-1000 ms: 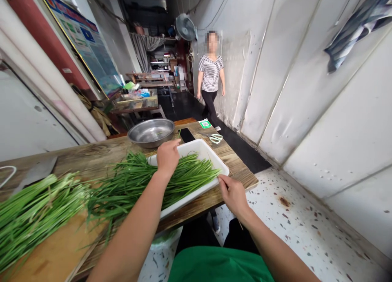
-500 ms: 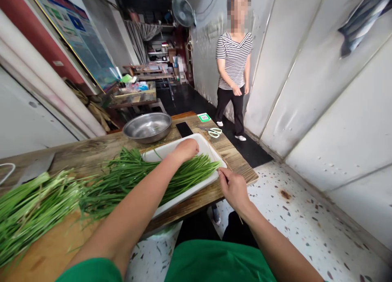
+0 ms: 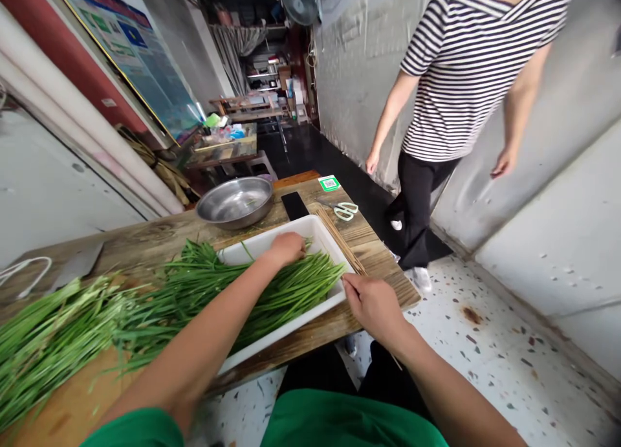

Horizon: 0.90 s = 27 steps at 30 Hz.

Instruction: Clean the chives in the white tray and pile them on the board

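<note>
A white tray (image 3: 317,230) holds a thick bunch of garlic chives (image 3: 286,288), their pale cut ends pointing right. My left hand (image 3: 287,248) reaches over the bunch with fingers curled, and a few stalk ends poke out past the fingertips. At the tray's near right corner, my right hand (image 3: 373,305) is closed in a pinch around a thin wooden skewer, whose end (image 3: 398,363) shows below the wrist. More skewers (image 3: 342,243) lie along the tray's right edge.
On the table stand a metal bowl (image 3: 235,202), scissors (image 3: 345,210) and a green code card (image 3: 329,184). More greens (image 3: 63,334) lie on a wooden board (image 3: 72,395) at left. A person in a striped top (image 3: 470,85) walks close by on the right.
The person in the striped top has come much closer. My left hand has shifted slightly left and down, with stalk ends now showing beyond it. My right hand stays by the tray corner.
</note>
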Each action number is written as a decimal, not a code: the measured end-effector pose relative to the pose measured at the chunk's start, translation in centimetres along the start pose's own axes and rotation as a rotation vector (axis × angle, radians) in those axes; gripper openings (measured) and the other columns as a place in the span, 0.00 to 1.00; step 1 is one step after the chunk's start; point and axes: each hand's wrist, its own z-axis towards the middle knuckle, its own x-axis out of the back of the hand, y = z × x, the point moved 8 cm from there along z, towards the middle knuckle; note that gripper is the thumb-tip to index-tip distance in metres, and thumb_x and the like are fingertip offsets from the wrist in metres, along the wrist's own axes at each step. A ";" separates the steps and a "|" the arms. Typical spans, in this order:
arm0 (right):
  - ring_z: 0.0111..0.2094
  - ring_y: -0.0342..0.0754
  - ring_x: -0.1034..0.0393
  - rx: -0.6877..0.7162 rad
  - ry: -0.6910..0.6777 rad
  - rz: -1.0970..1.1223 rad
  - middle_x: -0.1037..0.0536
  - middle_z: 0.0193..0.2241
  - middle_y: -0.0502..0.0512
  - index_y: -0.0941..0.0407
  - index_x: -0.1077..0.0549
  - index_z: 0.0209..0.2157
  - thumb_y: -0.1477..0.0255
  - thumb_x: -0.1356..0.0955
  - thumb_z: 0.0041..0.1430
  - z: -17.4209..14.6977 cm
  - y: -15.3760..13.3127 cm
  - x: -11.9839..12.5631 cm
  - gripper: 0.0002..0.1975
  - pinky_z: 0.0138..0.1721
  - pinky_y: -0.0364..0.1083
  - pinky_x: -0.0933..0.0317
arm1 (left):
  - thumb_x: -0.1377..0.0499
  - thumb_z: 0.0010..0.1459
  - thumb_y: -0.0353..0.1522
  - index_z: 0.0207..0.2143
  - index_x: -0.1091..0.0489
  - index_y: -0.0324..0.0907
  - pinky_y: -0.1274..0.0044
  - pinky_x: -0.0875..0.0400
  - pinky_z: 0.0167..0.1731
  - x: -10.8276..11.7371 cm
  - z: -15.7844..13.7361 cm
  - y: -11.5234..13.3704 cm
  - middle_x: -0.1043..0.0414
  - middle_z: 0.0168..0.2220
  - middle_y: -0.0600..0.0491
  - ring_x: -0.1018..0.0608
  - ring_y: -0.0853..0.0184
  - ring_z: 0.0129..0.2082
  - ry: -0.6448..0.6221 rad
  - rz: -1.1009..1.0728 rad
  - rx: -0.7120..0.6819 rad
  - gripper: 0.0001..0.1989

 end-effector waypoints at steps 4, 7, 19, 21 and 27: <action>0.22 0.42 0.34 0.029 -0.024 0.029 0.28 0.20 0.51 0.56 0.33 0.26 0.72 0.43 0.58 0.2 0.2 -0.1 0.11 0.24 0.40 0.52 | 0.45 0.43 0.28 0.21 0.27 0.38 0.73 0.42 0.36 -0.3 0.2 1.5 0.28 0.28 0.42 0.29 0.58 0.34 0.001 0.489 -0.072 0.06; 0.22 0.42 0.34 0.051 -0.035 0.026 0.28 0.19 0.51 0.56 0.34 0.25 0.73 0.43 0.58 0.3 0.3 0.1 0.11 0.24 0.40 0.52 | 0.50 0.48 0.26 0.23 0.28 0.34 0.70 0.44 0.41 0.9 -0.5 3.2 0.29 0.32 0.38 0.30 0.56 0.38 0.152 0.556 -0.097 0.11; 0.20 0.40 0.36 0.038 0.093 0.238 0.30 0.18 0.50 0.57 0.33 0.26 0.75 0.44 0.59 -1.7 -0.4 0.6 0.12 0.24 0.37 0.49 | 0.42 0.44 0.39 0.28 0.27 0.41 0.77 0.39 0.29 3.0 -7.3 4.1 0.29 0.20 0.55 0.29 0.67 0.22 0.178 -0.413 0.114 0.12; 0.20 0.40 0.37 0.041 0.077 0.251 0.31 0.18 0.50 0.56 0.33 0.25 0.74 0.44 0.59 -1.7 -0.3 0.5 0.13 0.25 0.37 0.49 | 0.44 0.46 0.39 0.27 0.29 0.41 0.78 0.38 0.28 2.9 -7.1 4.4 0.28 0.22 0.54 0.29 0.68 0.23 0.172 -0.402 0.062 0.12; 0.22 0.41 0.36 0.052 0.029 0.258 0.30 0.20 0.50 0.56 0.33 0.26 0.72 0.45 0.60 -1.4 -0.1 0.3 0.14 0.27 0.37 0.47 | 0.44 0.47 0.39 0.29 0.31 0.38 0.79 0.39 0.26 2.5 -6.1 4.5 0.29 0.24 0.54 0.32 0.72 0.20 0.171 -0.542 0.012 0.13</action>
